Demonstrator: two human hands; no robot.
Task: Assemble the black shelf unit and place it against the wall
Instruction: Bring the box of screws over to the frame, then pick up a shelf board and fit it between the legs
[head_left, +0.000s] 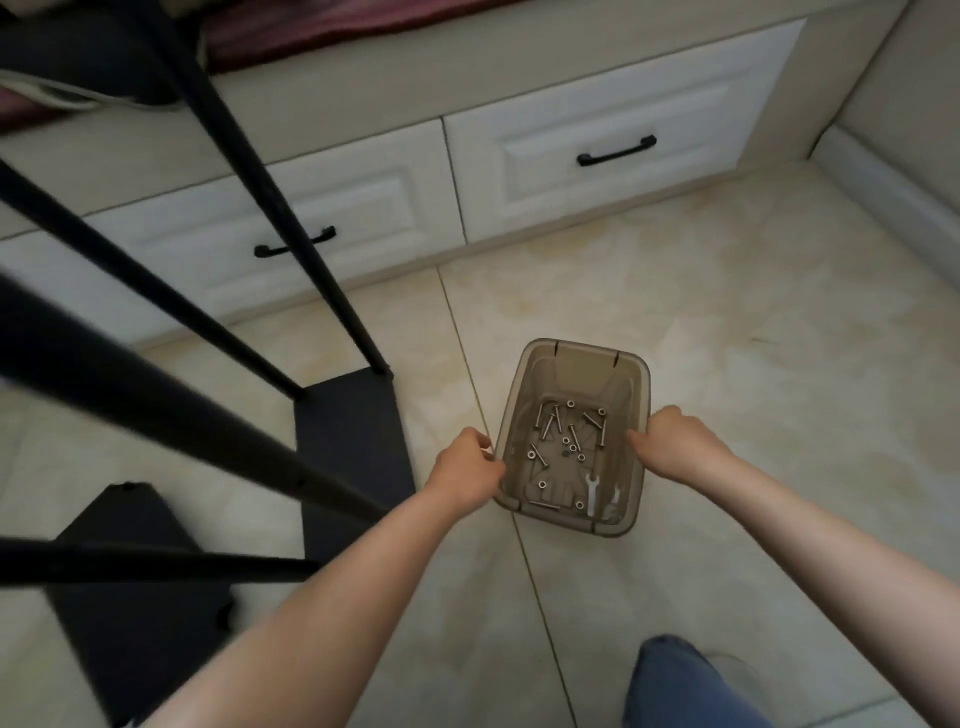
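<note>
Left hand (465, 467), right hand (675, 441) grip bin (576, 358) rims, fingers (485, 448) curled (bolts (550, 423), wrench (592, 491) inside).

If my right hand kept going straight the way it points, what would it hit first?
The brown bin: your right hand already grips its right rim, pointing inward over the loose bolts.

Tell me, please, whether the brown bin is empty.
Not empty: the bin holds loose bolts, nuts and a small wrench on its bottom.
</note>
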